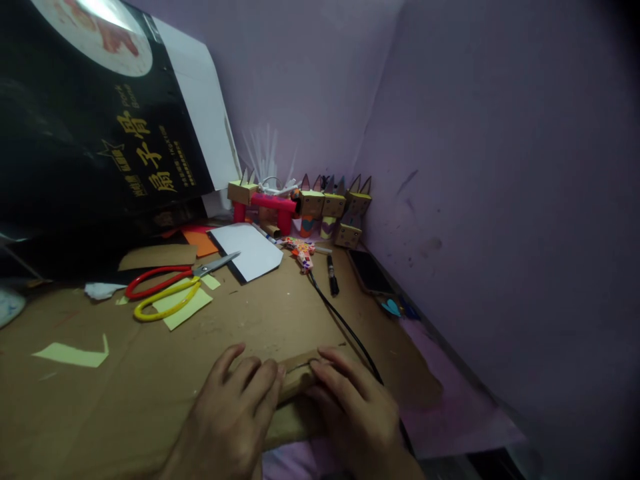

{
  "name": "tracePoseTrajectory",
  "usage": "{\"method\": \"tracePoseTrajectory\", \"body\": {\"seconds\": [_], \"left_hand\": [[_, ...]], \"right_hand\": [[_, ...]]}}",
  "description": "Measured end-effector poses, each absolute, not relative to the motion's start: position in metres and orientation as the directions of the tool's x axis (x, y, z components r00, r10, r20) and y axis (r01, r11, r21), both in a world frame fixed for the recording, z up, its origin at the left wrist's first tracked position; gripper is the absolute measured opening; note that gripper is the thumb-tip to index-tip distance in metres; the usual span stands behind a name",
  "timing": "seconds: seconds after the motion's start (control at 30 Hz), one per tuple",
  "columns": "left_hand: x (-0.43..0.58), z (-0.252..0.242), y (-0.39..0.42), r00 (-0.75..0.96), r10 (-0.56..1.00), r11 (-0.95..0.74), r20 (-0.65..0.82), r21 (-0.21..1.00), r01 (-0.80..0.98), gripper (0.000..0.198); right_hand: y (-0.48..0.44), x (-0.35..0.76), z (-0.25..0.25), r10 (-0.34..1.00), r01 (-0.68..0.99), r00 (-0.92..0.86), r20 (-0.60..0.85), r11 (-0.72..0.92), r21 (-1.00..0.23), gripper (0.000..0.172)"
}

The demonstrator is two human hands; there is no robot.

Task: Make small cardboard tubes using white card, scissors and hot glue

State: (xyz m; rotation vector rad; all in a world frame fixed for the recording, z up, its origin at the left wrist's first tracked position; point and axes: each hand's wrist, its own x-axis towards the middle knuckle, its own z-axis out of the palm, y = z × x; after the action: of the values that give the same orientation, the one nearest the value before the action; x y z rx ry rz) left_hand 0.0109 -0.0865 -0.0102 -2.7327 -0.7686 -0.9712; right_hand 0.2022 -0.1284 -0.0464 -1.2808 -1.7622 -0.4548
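Observation:
At the near edge of the cardboard-covered table (250, 320), my left hand (230, 407) and my right hand (357, 410) grip a brown piece of cardboard (299, 381) from either side. Its upper face shows a dark curved line or slit between my fingers. My left fingers bend over its left end; the thumb is hidden. On the other end, my right thumb and fingertips press. The lower part of the piece is in shadow. Just beyond my right hand runs a black cord (345, 321) from a colourfully patterned glue gun (303, 252).
Red-and-yellow-handled scissors (173, 287) lie at left over yellow paper scraps (187, 310). A white pad (247, 253), a black marker (333, 275) and a phone (370, 272) lie farther back. Several cardboard animal figures (313, 203) stand by the wall; a large black box (100, 127) leans at left.

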Motion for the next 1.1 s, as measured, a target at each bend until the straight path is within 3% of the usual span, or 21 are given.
{"method": "tracePoseTrajectory", "body": {"seconds": [0.17,0.43,0.6,0.7,0.83,0.93,1.03,1.1], "left_hand": [[0.012,-0.011,-0.086,0.662,0.389,-0.863,0.64,0.002,0.505,0.031],[0.018,-0.016,-0.084,0.612,0.445,-0.85,0.654,0.094,0.518,0.026],[0.015,-0.003,-0.082,0.631,0.445,-0.86,0.636,0.107,0.499,0.027],[0.002,0.007,-0.082,0.624,0.57,-0.81,0.535,0.235,0.538,0.039],[-0.023,0.008,-0.079,0.49,0.744,-0.662,0.455,0.402,0.632,0.053],[-0.031,0.008,-0.078,0.37,0.889,-0.45,0.268,0.652,0.61,0.054],[-0.022,0.014,-0.078,0.283,0.958,-0.141,0.036,0.924,0.357,0.054],[-0.012,0.018,-0.078,0.334,0.941,0.011,-0.045,0.995,0.102,0.055]], "right_hand": [[-0.126,0.205,-0.027,0.626,0.851,-0.2,0.753,0.492,-0.184,0.035],[-0.117,0.193,0.001,0.685,0.787,-0.377,0.624,0.592,-0.174,0.027],[-0.109,0.19,-0.004,0.692,0.791,-0.373,0.618,0.585,-0.177,0.018],[-0.109,0.19,-0.002,0.731,0.79,-0.353,0.584,0.568,-0.233,0.016],[-0.112,0.192,0.005,0.772,0.796,-0.314,0.552,0.531,-0.291,0.025],[-0.115,0.194,0.007,0.742,0.805,-0.28,0.609,0.527,-0.273,0.03],[-0.115,0.194,0.004,0.673,0.817,-0.278,0.686,0.541,-0.2,0.03],[-0.114,0.191,0.0,0.631,0.83,-0.251,0.734,0.53,-0.172,0.028]]}}
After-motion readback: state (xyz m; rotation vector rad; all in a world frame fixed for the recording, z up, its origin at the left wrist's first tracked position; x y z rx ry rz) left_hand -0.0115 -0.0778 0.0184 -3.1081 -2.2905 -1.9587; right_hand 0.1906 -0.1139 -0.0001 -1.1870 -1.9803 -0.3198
